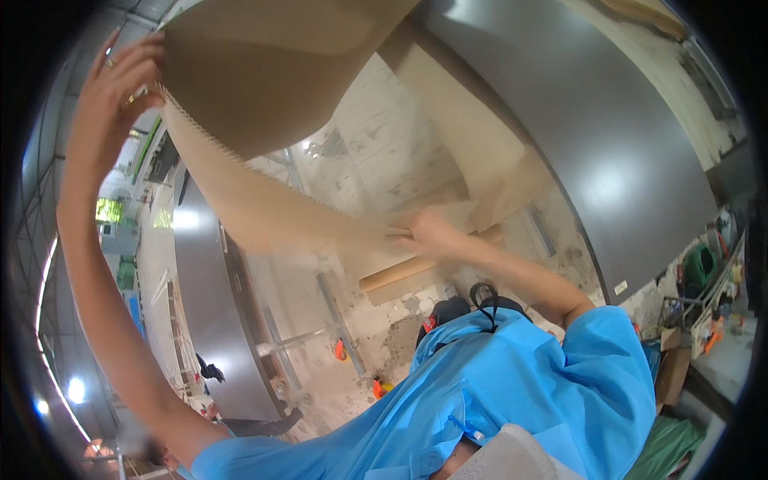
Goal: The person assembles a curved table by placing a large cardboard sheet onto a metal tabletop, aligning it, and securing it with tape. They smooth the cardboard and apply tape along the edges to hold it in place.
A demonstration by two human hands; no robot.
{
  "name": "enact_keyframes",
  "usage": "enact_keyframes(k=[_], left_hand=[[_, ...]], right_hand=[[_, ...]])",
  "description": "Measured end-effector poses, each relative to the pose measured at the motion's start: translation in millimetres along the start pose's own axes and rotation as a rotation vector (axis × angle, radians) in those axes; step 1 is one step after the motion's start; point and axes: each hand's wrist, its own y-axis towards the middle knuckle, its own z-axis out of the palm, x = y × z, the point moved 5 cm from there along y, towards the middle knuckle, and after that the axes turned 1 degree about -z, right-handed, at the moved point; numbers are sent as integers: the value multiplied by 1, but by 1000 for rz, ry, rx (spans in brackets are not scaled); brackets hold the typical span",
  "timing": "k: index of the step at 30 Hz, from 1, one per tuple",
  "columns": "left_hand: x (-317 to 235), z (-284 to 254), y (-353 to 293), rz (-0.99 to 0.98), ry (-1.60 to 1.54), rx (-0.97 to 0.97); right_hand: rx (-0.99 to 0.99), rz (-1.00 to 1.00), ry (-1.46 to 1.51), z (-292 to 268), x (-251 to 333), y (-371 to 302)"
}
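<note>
A large sheet of brown paper with a jagged edge hangs in a curve between my two hands. My left hand, raised high at the far left, pinches its upper corner. Lower and near the middle, my right hand is closed on the sheet's other end, smeared by motion. Another span of the paper bulges out beyond my left hand, and a paler stretch runs down toward my right hand. Beneath my right hand lies a brown roll or tube on the floor.
A large dark grey panel lies along the right, and another dark panel along the left. Metal bars stretch across the stained floor. Two small orange items lie near my feet. Cluttered racks and a green bag stand at right.
</note>
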Motion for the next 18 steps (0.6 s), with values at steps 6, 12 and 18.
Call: enact_keyframes(k=[6, 12, 18], left_hand=[[-32, -94, 86, -86, -238, -460], [-133, -157, 82, -97, -490, -831], [-287, -50, 1, -658, -1088, -597]], right_hand=[[-223, -316, 203, -94, 135, -110], [-714, -109, 441, -218, 188, -262], [-1154, 184, 584, -330, 138, -448]])
